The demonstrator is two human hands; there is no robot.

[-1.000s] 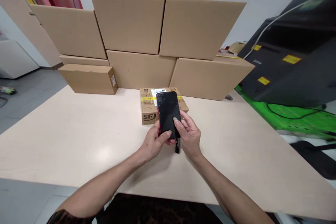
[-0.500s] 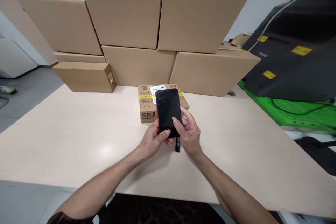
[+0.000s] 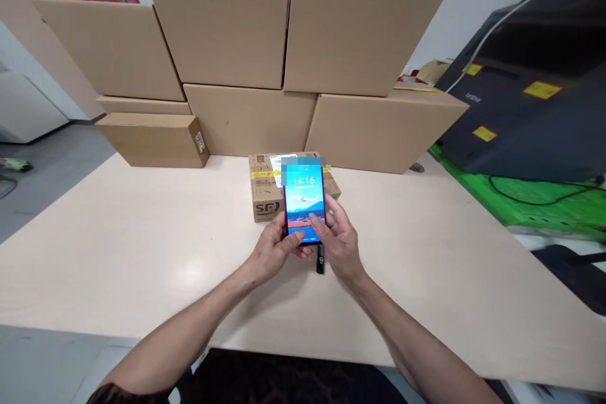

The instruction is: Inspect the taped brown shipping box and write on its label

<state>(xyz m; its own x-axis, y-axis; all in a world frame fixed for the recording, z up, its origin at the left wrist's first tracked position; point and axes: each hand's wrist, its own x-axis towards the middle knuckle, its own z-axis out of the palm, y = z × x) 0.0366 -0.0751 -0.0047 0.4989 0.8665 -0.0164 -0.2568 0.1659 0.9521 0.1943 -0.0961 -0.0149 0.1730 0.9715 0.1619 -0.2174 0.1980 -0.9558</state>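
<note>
A smartphone (image 3: 303, 202) with a lit blue screen showing a clock is held upright over the table in both hands. My left hand (image 3: 274, 255) grips its lower left edge, thumb on the bottom of the screen. My right hand (image 3: 338, 241) wraps its right side, thumb resting on the glass. A small taped cardboard parcel (image 3: 265, 192) with a label lies on the table just behind the phone. A black marker (image 3: 320, 262) lies on the table under my hands, partly hidden.
A wall of large cardboard boxes (image 3: 222, 25) stands along the back of the pale table (image 3: 118, 252). A flat box (image 3: 151, 139) lies at the back left. A black printer (image 3: 525, 107) sits on a green surface (image 3: 534, 202) to the right.
The phone's screen was dark and has lit up, showing a clock and a picture. Both hands keep hold of it in nearly the same place.
</note>
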